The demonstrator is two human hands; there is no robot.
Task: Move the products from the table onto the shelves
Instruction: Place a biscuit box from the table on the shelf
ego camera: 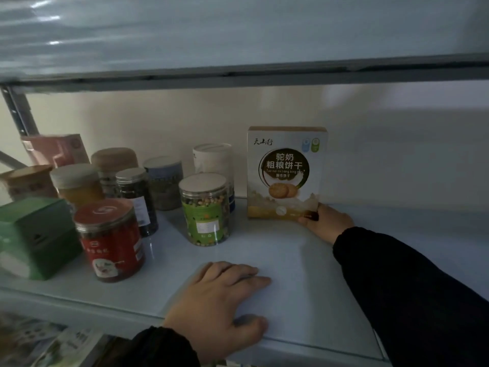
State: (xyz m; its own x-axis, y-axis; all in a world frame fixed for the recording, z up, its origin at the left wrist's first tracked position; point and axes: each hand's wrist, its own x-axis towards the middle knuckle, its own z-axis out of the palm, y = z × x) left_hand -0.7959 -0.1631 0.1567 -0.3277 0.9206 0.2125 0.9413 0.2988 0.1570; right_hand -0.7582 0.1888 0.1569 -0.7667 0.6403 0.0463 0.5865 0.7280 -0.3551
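Head view: right hand is gripping the lower right corner of the biscuit box, which is standing upright at the back of the shelf. Left hand is lying flat and empty on the shelf front. Risk: a tall, narrow box may be tipping forward on release, or knocking the green-label jar just beside it.
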